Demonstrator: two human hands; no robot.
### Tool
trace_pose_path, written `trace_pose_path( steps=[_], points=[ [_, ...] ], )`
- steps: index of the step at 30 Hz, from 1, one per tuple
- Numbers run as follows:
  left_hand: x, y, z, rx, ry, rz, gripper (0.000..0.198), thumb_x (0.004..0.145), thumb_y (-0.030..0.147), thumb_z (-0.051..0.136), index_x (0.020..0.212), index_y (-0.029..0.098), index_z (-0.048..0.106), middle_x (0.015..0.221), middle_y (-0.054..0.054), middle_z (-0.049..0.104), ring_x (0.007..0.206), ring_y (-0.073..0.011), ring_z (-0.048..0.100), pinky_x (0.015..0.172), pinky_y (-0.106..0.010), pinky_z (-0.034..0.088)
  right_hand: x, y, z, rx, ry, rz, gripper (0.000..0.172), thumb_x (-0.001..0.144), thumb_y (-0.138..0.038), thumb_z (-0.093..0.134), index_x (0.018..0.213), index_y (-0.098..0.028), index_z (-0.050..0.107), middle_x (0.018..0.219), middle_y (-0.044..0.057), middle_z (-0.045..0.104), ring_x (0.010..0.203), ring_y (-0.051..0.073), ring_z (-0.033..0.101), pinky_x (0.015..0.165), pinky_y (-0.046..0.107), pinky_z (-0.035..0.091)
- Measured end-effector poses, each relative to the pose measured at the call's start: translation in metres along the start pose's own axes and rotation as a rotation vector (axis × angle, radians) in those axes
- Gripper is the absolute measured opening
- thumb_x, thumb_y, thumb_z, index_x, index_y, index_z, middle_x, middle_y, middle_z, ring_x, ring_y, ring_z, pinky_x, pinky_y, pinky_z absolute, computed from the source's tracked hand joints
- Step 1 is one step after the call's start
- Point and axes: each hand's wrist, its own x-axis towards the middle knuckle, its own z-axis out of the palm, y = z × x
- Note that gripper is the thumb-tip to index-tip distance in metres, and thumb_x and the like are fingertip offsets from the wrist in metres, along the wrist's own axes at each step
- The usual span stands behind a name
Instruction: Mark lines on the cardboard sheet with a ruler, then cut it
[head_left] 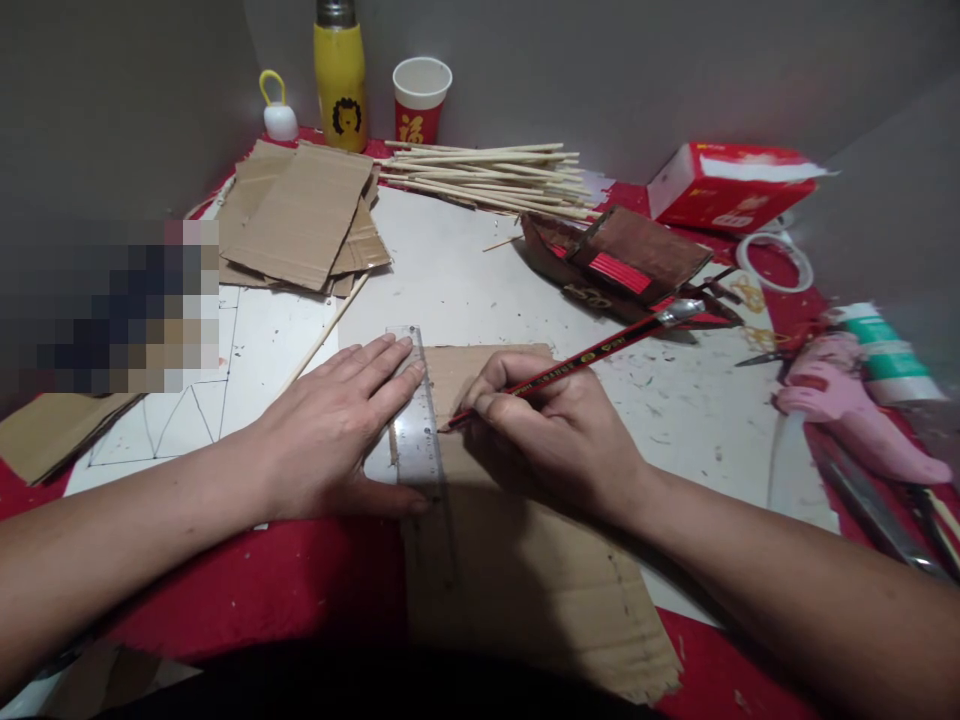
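My left hand (341,430) lies flat with its fingers stretched over a clear plastic ruler (417,450), pressing it down along the left side of a corrugated cardboard piece (525,585). In my right hand (555,430) is a red and black pencil (570,375), pinched between thumb and fingers. The pencil's tip meets the cardboard right beside the ruler's edge. Pencil marks show near the cardboard's lower right side. The ruler is partly hidden under my left fingers.
Cardboard sheets (296,215) are stacked back left. Behind stand a yellow bottle (341,90), a paper cup (422,100) and thin wooden sticks (487,175). To the right are a brown model boat (637,255), a red tissue pack (735,190) and a pink glue gun (847,395).
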Motion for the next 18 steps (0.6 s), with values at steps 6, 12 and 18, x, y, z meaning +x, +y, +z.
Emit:
trace_pose_path(
  steps=[6, 12, 18],
  points=[
    [0.0008, -0.0009, 0.0001, -0.001, -0.008, -0.004, 0.115, 0.072, 0.078, 0.064, 0.153, 0.003, 0.034, 0.161, -0.027, 0.025, 0.150, -0.0393, 0.026, 0.119, -0.054, 0.030, -0.0049, -0.0017, 0.0000, 0.027, -0.083, 0.048, 0.017, 0.079, -0.025, 0.056, 0.064, -0.018, 0.058, 0.050, -0.002, 0.053, 0.043, 0.009, 0.041, 0.042, 0.024, 0.028],
    [0.0010, -0.0006, -0.0007, -0.001, -0.015, -0.003, 0.115, 0.073, 0.079, 0.062, 0.153, 0.003, 0.034, 0.162, -0.027, 0.025, 0.150, -0.0396, 0.025, 0.119, -0.053, 0.030, -0.0059, -0.0027, -0.0033, 0.000, -0.156, 0.106, 0.017, 0.077, -0.029, 0.055, 0.063, -0.019, 0.057, 0.051, 0.000, 0.056, 0.045, 0.011, 0.042, 0.042, 0.025, 0.028],
    [0.0011, 0.0013, 0.0003, 0.000, -0.020, -0.012, 0.114, 0.073, 0.078, 0.064, 0.154, 0.003, 0.034, 0.162, -0.027, 0.025, 0.150, -0.0399, 0.025, 0.119, -0.054, 0.029, -0.0069, -0.0059, -0.0055, -0.086, -0.235, 0.122, 0.016, 0.075, -0.029, 0.052, 0.062, -0.019, 0.056, 0.055, 0.002, 0.056, 0.051, 0.012, 0.044, 0.046, 0.027, 0.031]
  ],
)
